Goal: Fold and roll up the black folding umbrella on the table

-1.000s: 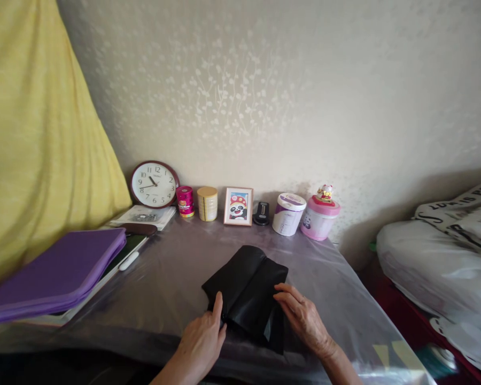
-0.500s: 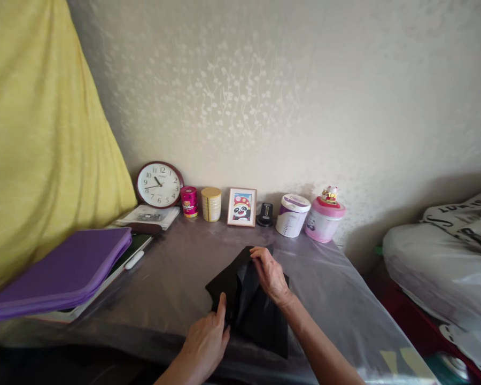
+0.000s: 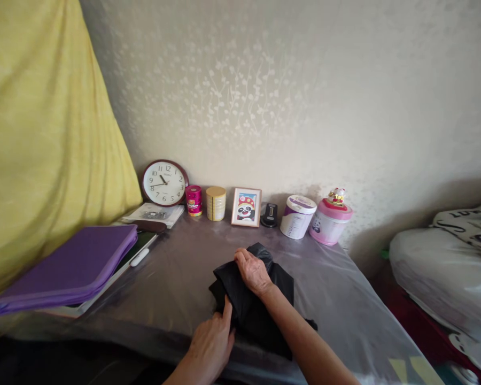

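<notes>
A black plastic bag, partly folded, lies on the table's clear plastic cover near the front edge. My right hand reaches across it and lies on its far left part, fingers curled over the fold. My left hand rests at the bag's near left edge, thumb raised against the plastic and fingers closed on the edge.
Along the wall stand a clock, a pink tin, a yellow tin, a panda picture frame, a small black object, a white tub and a pink jar. A purple folder lies at left; white bags at right.
My right hand went from the bag's near right edge to its far end, then pulled that end leftward over the bag. My left hand stayed at the near left edge.
</notes>
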{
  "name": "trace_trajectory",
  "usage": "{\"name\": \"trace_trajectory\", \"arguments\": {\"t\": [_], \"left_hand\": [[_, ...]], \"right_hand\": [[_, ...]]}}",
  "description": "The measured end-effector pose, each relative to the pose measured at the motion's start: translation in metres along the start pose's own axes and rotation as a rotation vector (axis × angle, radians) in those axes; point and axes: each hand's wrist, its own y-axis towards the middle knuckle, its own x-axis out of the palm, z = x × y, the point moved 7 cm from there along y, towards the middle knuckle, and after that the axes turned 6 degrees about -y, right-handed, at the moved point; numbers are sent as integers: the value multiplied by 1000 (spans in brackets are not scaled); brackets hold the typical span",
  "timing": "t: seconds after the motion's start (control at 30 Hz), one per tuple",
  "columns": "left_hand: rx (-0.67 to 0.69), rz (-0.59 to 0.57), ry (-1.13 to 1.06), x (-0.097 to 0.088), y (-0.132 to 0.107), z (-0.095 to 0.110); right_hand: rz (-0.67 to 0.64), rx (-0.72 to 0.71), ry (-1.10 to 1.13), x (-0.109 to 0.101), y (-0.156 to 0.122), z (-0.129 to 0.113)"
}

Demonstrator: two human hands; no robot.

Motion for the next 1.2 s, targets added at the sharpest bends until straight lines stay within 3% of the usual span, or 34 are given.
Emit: {"name": "trace_trajectory", "arguments": {"t": [0.23,0.37,0.6,0.77,0.97,1.1,1.2], "left_hand": [[3,99,-30,-11,-11,-9],[-3,86,22,-17,-13,-3],[56,44,97,-6,-8,6],[12,48,115,0,-3,3],[14,68,125,1,-4,3],[13,96,132,2,-5,3],[-3,106,136,2,-3,2]], "right_hand": [[-66,-11,-78,4,2,-3],[-84,-36,-88,7,2,-4],[-125,-57,-88,10,4,-6],[-107,-43,-29,2,4,-6],[44,-107,217,-34,-38,-24],[53,-122,259,-34,-69,-23],[72,-111,224,-23,-68,-5]]}}
